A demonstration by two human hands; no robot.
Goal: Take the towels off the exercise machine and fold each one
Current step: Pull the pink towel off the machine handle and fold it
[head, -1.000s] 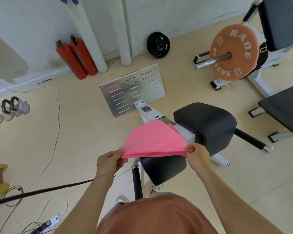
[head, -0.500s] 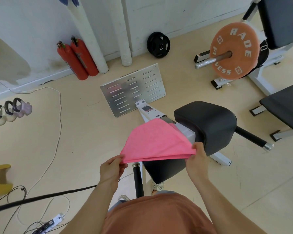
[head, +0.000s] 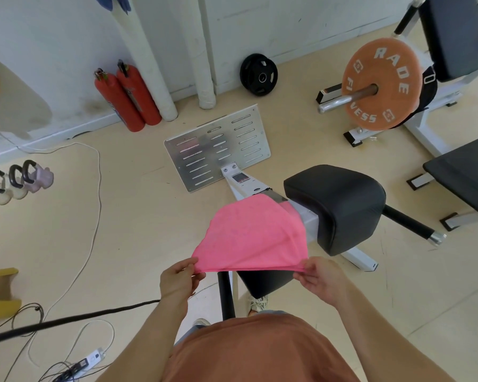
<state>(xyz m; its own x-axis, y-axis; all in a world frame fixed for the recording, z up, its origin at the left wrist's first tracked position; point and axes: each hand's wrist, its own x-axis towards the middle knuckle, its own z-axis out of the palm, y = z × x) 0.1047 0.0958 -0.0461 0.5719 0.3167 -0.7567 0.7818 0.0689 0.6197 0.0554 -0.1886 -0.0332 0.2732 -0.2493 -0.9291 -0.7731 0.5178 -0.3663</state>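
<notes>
Since a second ago our hands have dropped a little lower and drawn slightly wider apart, so the near edge of the pink towel (head: 253, 235) now runs tauter between them. Our left hand (head: 178, 279) has its thumb and fingers pinched together on the towel's left near corner, and our right hand (head: 319, 278) has its fingertips clamped on the right near corner, with the cloth bunched at that pinch. From those two corners the towel spreads away from us in a rounded, doubled sheet, held in the air above the exercise machine (head: 309, 219); its far edge lies over the white frame just beside the black pad (head: 340, 205), though we cannot tell whether it touches. Below the towel a lower black pad (head: 262, 282) shows between our wrists. Farther out, the slotted metal footplate (head: 218, 147) rests on the beige floor (head: 138, 216), two red fire extinguishers (head: 127, 100) lean at the wall, and an orange weight plate (head: 381, 84) sits on a bar to the right.
</notes>
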